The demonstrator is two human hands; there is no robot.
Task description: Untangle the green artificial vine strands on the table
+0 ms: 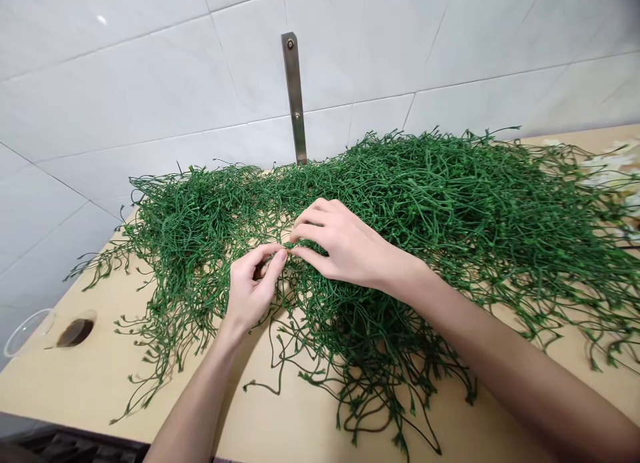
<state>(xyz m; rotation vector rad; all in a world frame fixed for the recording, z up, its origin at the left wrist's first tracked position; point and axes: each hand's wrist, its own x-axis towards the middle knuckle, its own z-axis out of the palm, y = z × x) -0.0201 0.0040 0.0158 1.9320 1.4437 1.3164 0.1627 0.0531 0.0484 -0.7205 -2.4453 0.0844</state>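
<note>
A big heap of thin green artificial flower stems (425, 190) with small forked tips spreads over the table. Over the middle of it, my left hand (253, 283) is closed, thumb and index finger pinched on a small piece of green stem (289, 248). My right hand (340, 243) comes in from the right, its thumb and fingertips closed around the same spot, right against the left fingertips. What lies between the fingers is tiny and mostly hidden. Loose stems lie below and around both hands.
The wooden table (45, 390) stands against a white tiled wall (150, 96). A metal bracket (295, 96) is fixed upright to the wall. At the left edge are a round hole (76, 332) and a clear plastic rim (27, 333). White artificial flowers (610, 170) lie far right.
</note>
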